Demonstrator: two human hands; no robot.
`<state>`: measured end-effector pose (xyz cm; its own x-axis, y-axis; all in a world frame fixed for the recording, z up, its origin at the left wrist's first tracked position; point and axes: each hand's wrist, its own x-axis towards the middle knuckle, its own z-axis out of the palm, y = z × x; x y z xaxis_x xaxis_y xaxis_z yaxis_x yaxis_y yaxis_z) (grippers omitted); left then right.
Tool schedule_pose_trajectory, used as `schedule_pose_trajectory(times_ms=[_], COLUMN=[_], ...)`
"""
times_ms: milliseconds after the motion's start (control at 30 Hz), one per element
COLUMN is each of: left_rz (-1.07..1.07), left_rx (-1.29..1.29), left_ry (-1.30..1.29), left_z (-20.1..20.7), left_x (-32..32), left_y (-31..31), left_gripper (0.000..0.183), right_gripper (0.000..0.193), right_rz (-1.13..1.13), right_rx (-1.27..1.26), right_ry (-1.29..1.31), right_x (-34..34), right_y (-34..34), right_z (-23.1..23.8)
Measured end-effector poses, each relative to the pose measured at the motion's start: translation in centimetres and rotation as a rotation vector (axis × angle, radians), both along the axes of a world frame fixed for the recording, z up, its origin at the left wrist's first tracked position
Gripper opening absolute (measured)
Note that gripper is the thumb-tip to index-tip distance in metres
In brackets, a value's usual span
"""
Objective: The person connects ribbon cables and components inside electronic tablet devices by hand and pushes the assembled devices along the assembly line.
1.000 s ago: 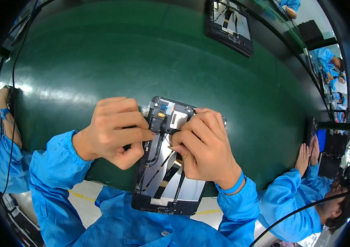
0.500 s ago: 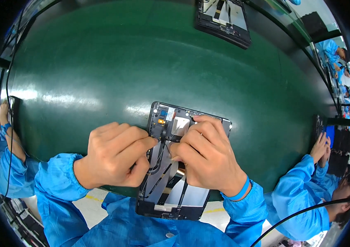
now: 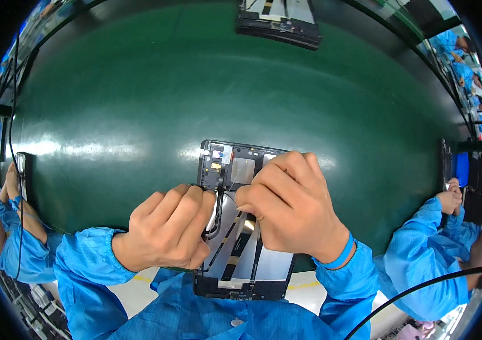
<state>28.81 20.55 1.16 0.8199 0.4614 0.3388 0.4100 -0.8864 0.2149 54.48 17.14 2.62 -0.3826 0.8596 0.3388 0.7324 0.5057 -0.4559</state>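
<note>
An opened tablet (image 3: 242, 171) lies before me at the table's near edge, its inside up, with a black upper frame, silver panels and dark ribbon cables. Over its left edge, my left hand (image 3: 167, 226) is closed, fingertips beside a black cable (image 3: 219, 212) that runs down and curves under them. My right hand (image 3: 297, 209) is closed in a pinch above the tablet's right half, thumb and forefinger near a thin wire (image 3: 229, 194). The fingers hide whatever either hand grips. A blue band circles my right wrist.
A stack of similar opened tablets (image 3: 278, 28) sits at the far edge of the green table (image 3: 139, 96). People in blue work at both sides, each with hands at a dark device. A black cable (image 3: 422, 286) arcs across the lower right.
My right hand has shifted slightly right and down, and my left hand has turned, its fingers lower over the tablet's left edge. The view has moved, and the far stack appears further left.
</note>
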Motion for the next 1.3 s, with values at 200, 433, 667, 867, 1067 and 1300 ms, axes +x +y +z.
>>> schedule_pose_trajectory(times_ms=[200,433,667,867,1067,1300], left_rz=[-0.005,-0.179,-0.335,-0.388,-0.424,-0.463], left_rx=[0.083,0.089,0.075,-0.112,-0.219,-0.276], left_ry=[-0.007,-0.178,-0.159,-0.132,-0.029,-0.074], left_z=[0.5,-1.4,-0.3,1.3,1.8,1.5], left_x=[0.5,0.4,1.7,2.8,3.0,2.7], left_y=[-0.3,2.1,3.3,2.5,1.2,1.4], left_gripper=[0.056,0.038,0.05,0.042,0.05,0.058], right_gripper=[0.017,0.022,0.017,0.014,0.016,0.022], right_rz=[-0.005,-0.084,-0.164,-0.135,-0.116,0.041], right_rx=[-0.054,-0.142,-0.072,-0.243,-0.532,-0.72], right_ry=[0.149,0.379,0.391,0.54,0.567,0.711], right_x=[2.7,3.9,4.9,6.2,7.8,8.6], right_y=[-0.5,-3.1,-3.6,-3.6,-3.5,-3.4], right_z=[0.2,-0.5,0.2,0.7,1.7,2.9])
